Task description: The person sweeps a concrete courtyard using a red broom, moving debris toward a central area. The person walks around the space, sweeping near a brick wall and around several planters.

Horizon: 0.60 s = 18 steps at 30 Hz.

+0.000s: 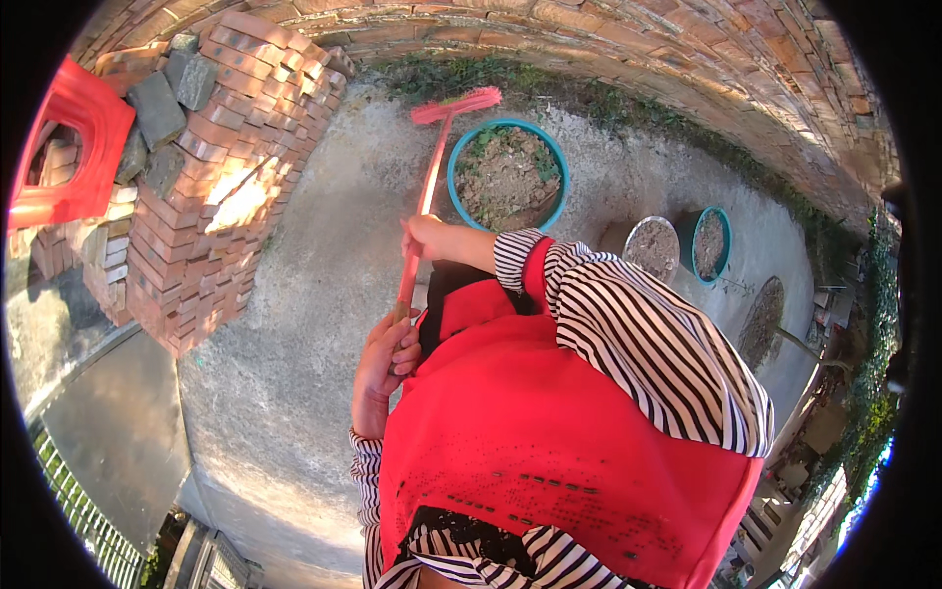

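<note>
A long broom (429, 187) with a reddish handle slants up and away from me, its pink-red bristle head (457, 105) lying near the weedy strip by the wall. My left hand (389, 357) is closed around the lower end of the handle, close to my body. Higher up the same handle, my right hand (426, 239) grips it, the striped sleeve reaching across my red apron (549, 412). Just right of the broom stands a round teal tub (452, 184) filled with soil and some green leaves.
Stacked bricks (211, 177) with grey blocks rise at the left, beside a red plastic stool (74, 201). Two smaller soil-filled containers, a pale bucket (616, 239) and a teal bucket (727, 245), stand at the right. A brick wall (628, 49) with weeds along its base bounds the concrete floor (285, 393).
</note>
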Tool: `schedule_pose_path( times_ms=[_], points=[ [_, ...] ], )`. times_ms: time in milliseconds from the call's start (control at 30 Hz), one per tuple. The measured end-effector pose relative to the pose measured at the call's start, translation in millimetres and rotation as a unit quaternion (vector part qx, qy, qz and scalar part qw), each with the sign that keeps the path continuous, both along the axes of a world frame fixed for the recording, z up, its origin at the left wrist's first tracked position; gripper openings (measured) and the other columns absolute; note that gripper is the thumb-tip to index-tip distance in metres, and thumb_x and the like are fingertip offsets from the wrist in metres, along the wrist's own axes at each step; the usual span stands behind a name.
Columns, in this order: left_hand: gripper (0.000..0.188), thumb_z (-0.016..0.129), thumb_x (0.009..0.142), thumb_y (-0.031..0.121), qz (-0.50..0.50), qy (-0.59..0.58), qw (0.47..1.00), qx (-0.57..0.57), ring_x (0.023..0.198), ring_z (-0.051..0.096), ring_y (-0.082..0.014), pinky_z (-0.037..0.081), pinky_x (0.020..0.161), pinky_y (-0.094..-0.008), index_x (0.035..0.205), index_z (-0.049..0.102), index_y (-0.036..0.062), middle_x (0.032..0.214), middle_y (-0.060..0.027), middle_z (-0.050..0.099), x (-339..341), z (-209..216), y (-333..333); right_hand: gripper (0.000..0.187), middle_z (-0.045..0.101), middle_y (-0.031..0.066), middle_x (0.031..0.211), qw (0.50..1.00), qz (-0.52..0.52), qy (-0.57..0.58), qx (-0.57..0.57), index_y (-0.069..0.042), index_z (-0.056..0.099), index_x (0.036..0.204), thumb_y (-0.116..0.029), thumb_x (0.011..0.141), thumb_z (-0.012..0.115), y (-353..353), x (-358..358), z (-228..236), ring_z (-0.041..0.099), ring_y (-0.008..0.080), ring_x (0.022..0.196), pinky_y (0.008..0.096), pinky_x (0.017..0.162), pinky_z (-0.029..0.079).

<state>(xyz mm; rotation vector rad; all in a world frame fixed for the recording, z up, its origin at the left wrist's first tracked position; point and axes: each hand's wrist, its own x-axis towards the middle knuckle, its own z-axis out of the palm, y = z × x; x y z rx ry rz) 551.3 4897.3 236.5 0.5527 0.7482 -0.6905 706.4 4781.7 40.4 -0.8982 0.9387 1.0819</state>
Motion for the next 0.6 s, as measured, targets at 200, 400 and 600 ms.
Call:
schedule_pose_path(
  times_ms=[200, 400, 600],
  points=[
    [0.026, 0.049, 0.096, 0.015, -0.149, -0.06, 0.983, 0.088, 0.053, 0.034, -0.0024, 0.027, 0.045, -0.0158, 0.118, 0.045, 0.0035, 0.07, 0.0036, 0.039, -38, 10, -32, 0.016, 0.045, 0.0022, 0.067, 0.985, -0.161, -0.008, 0.054, -0.008, 0.053, 0.092, -0.02, 0.099, 0.044, -59, -49, 43, 0.042, 0.0143, 0.049, 0.0349, 0.046, 0.041],
    [0.027, 0.052, 0.094, 0.012, -0.237, -0.09, 0.967, 0.01, 0.054, 0.034, -0.0026, 0.025, 0.043, -0.0167, 0.119, 0.045, 0.0045, 0.071, 0.0031, 0.04, -45, 7, -53, 0.015, 0.041, 0.0034, 0.061, 0.972, -0.217, -0.08, -0.043, -0.005, 0.051, 0.083, -0.012, 0.095, 0.045, -119, -77, 69, 0.042, 0.0175, 0.047, 0.037, 0.045, 0.041],
    [0.039, 0.057, 0.091, 0.012, -0.302, -0.107, 0.939, 0.123, 0.056, 0.041, -0.0028, 0.031, 0.046, -0.0172, 0.128, 0.047, 0.0028, 0.073, 0.0034, 0.048, -33, 16, -85, 0.01, 0.042, 0.0074, 0.061, 0.939, -0.342, -0.002, -0.04, -0.004, 0.048, 0.081, -0.008, 0.09, 0.047, -165, -88, 75, 0.042, 0.0198, 0.046, 0.0416, 0.045, 0.043]
  ],
)
